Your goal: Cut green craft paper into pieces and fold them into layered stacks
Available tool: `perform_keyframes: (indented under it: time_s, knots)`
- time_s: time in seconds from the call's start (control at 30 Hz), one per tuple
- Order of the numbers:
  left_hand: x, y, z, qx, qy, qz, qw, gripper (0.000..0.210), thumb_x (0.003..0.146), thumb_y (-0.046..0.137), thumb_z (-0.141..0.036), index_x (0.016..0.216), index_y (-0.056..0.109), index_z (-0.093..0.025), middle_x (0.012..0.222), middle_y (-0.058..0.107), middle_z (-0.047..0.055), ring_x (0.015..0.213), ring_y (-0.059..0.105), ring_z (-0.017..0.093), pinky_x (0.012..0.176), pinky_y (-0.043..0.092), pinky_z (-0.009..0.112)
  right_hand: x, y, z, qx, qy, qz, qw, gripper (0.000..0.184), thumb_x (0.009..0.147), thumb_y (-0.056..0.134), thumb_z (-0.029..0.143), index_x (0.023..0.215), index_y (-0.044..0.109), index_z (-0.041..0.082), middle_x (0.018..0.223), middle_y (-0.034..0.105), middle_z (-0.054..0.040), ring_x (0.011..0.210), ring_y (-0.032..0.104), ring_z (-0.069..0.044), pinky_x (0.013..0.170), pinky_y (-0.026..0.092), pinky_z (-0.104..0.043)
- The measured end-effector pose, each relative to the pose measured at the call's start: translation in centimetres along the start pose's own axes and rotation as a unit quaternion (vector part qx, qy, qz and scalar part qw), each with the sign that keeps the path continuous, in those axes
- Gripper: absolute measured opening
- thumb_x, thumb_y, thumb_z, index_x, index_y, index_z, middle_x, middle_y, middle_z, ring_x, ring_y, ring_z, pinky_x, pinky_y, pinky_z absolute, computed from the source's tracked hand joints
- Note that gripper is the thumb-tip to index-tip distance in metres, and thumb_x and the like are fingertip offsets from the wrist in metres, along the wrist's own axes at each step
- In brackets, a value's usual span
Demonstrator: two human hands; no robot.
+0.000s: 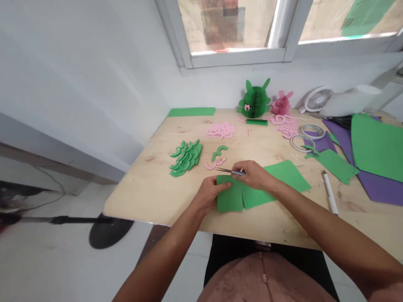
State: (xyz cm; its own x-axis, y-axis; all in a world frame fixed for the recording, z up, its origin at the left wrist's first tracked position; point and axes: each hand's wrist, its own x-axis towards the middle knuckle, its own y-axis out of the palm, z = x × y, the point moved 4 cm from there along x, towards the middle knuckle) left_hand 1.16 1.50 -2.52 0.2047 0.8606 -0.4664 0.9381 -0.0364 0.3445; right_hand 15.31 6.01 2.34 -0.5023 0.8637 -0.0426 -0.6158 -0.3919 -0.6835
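Note:
My left hand grips the left edge of a green paper piece, its thumb pressed on top. In my right hand is a small pair of scissors, its thin blades pointing left over the paper's upper edge. A narrow gap runs up from the lower edge, between this piece and a longer green sheet to the right; whether they still join is hidden beneath my right hand. Just beyond the blades lie a pink curved cutout and a green wavy cutout.
Green cutouts are piled at left, pink cutouts behind. At the back stand a green honeycomb paper figure, a pink one and a white fan. Tape rolls, a white marker and purple sheets lie right.

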Motion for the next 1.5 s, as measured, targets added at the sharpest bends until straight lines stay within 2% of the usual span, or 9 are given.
perform_keyframes:
  time_s: [0.37,0.47,0.6,0.77,0.9,1.07,1.17,1.33,1.5]
  knots:
    - [-0.4,0.9,0.2,-0.01,-0.009,-0.013,1.0,0.03,0.051,0.083,-0.02,0.077,0.071,-0.011,0.074,0.072,0.009,0.064,0.066,0.02,0.065,0.053,0.033,0.0,0.3,0.3,0.014,0.005,-0.014,1.0,0.008,0.073,0.058,0.013,0.071,0.065,0.017,0.07,0.062,-0.0002,0.065,0.052,-0.012,0.06,0.033,-0.023]
    - [-0.4,0.7,0.3,-0.015,-0.007,-0.021,1.0,0.031,0.052,0.083,-0.021,0.079,0.071,-0.011,0.075,0.073,0.009,0.062,0.066,0.02,0.065,0.054,0.034,-0.2,0.1,0.1,0.024,0.021,-0.047,0.998,0.006,0.075,0.059,0.019,0.076,0.065,0.018,0.076,0.064,-0.0011,0.069,0.053,-0.013,0.063,0.035,-0.024]
    - [-0.5,0.4,0.4,-0.019,-0.006,-0.027,0.999,0.035,0.052,0.083,-0.02,0.083,0.071,-0.01,0.079,0.073,0.011,0.065,0.068,0.022,0.067,0.054,0.035,-1.8,-0.4,0.1,0.088,0.042,-0.118,0.988,0.02,0.08,0.059,0.036,0.086,0.063,0.018,0.082,0.064,-0.0021,0.074,0.054,-0.015,0.065,0.037,-0.026]
    - [-0.8,0.0,0.7,-0.032,-0.014,-0.04,0.999,0.038,0.054,0.082,-0.02,0.088,0.07,-0.009,0.084,0.073,0.013,0.072,0.069,0.024,0.069,0.055,0.034,-5.0,0.5,0.4,0.236,0.065,-0.142,0.959,0.033,0.086,0.048,0.046,0.074,0.059,0.018,0.07,0.056,-0.0003,0.063,0.047,-0.012,0.058,0.034,-0.025]
    - [-1.1,0.0,0.9,-0.041,-0.015,-0.045,0.998,0.039,0.054,0.082,-0.02,0.089,0.069,-0.008,0.085,0.073,0.013,0.073,0.069,0.024,0.071,0.056,0.035,-7.4,2.6,-0.2,0.349,0.135,-0.146,0.916,0.041,0.084,0.05,0.054,0.064,0.054,0.018,0.061,0.05,0.0016,0.05,0.036,-0.008,0.047,0.024,-0.023]
    - [-1.7,0.0,0.9,-0.048,-0.01,-0.056,0.997,0.036,0.055,0.081,-0.019,0.087,0.069,-0.009,0.087,0.073,0.013,0.075,0.069,0.024,0.075,0.056,0.035,-10.1,5.5,-0.4,0.477,0.215,-0.131,0.842,0.044,0.079,0.053,0.06,0.074,0.059,0.016,0.06,0.048,0.0028,0.044,0.026,-0.005,0.042,0.014,-0.023]
    - [-2.0,0.0,0.9,-0.051,-0.01,-0.057,0.997,0.038,0.056,0.081,-0.019,0.09,0.069,-0.009,0.088,0.073,0.012,0.076,0.069,0.025,0.074,0.056,0.036,-11.0,6.4,0.0,0.517,0.233,-0.128,0.813,0.044,0.078,0.055,0.059,0.078,0.06,0.016,0.06,0.048,0.0034,0.043,0.025,-0.004,0.041,0.013,-0.023]
    - [-2.3,0.1,0.8,-0.054,-0.014,-0.061,0.997,0.037,0.056,0.08,-0.019,0.09,0.068,-0.009,0.085,0.073,0.012,0.072,0.069,0.023,0.068,0.057,0.033,-11.5,7.0,0.5,0.533,0.251,-0.13,0.797,0.045,0.077,0.055,0.06,0.079,0.06,0.015,0.06,0.047,0.0043,0.041,0.023,-0.003,0.041,0.011,-0.023]
    - [-2.5,0.1,0.8,-0.063,-0.024,-0.051,0.996,0.033,0.058,0.08,-0.019,0.087,0.068,-0.009,0.079,0.073,0.009,0.063,0.067,0.019,0.059,0.056,0.029,-11.5,7.6,0.6,0.524,0.255,-0.124,0.803,0.046,0.079,0.053,0.06,0.079,0.059,0.015,0.062,0.048,0.0035,0.042,0.024,-0.004,0.041,0.013,-0.024]
